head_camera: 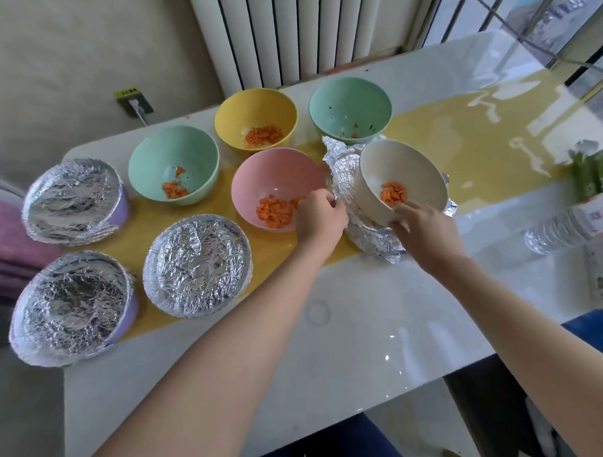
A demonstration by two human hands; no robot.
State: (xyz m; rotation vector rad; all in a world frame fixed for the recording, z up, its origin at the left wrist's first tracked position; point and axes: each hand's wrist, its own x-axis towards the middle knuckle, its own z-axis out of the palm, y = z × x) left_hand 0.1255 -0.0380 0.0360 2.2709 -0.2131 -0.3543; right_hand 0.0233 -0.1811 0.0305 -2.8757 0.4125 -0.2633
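A cream bowl (391, 170) with diced carrot sits tilted toward me on a crumpled sheet of aluminium foil (343, 161). My right hand (426, 229) grips the bowl's near rim, thumb inside. At the sheet's left edge, beside the pink bowl (261, 179), my left hand (319, 217) pinches the foil. The pink bowl, a near green bowl (148, 165) and a yellow bowl (242, 110) hold diced carrot. A far green bowl (338, 99) holds only scraps.
Three bowls are covered with foil: two purple ones (123, 205) (128, 311) at the left and one (196, 265) nearer the middle. A plastic bottle (560, 230) and green packets (596, 173) lie at the right. A radiator (300, 33) stands behind the white table (357, 350).
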